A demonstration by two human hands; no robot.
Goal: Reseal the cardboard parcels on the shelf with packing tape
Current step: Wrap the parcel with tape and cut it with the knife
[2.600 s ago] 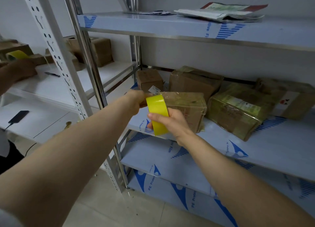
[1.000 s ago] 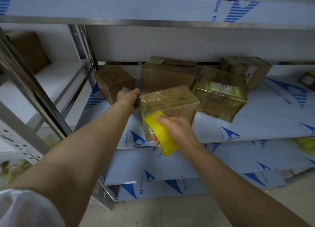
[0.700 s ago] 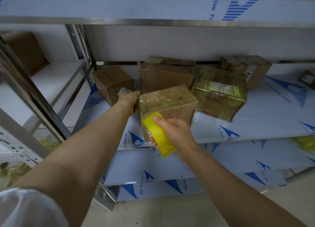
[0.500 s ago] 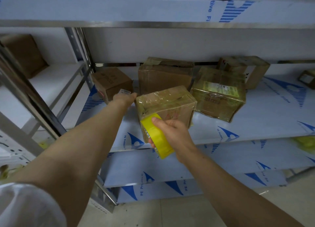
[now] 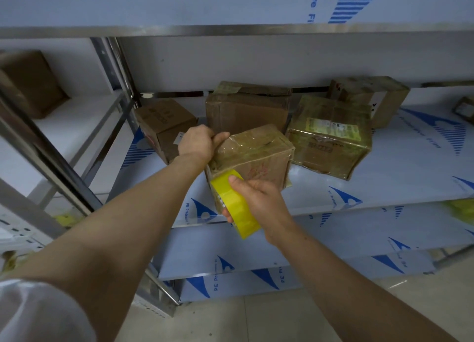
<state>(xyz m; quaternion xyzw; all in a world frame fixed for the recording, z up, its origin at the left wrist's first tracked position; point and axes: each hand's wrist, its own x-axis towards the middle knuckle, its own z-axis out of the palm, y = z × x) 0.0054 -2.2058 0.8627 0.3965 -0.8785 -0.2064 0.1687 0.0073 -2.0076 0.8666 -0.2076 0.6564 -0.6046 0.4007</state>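
A small cardboard parcel [image 5: 259, 157], glossy with clear tape, stands at the front edge of the middle shelf [image 5: 384, 187]. My left hand [image 5: 198, 142] grips its top left corner, fingers curled over the edge. My right hand [image 5: 256, 200] holds a yellow roll of packing tape [image 5: 234, 205] against the parcel's front lower left face, thumb on the roll's outer band. Whether tape runs from the roll onto the box is hidden.
Behind stand a small brown box [image 5: 164, 123], a larger dented box [image 5: 246, 108], a tape-wrapped labelled parcel [image 5: 331, 136] and another box [image 5: 369, 98] at the back right. The upper shelf [image 5: 230, 5] overhangs. A steel upright [image 5: 51, 146] stands left; another box [image 5: 28, 82] lies beyond.
My left hand has moved from the parcel's left side up onto its top left corner and closed on it. The tape roll stays at the parcel's front.
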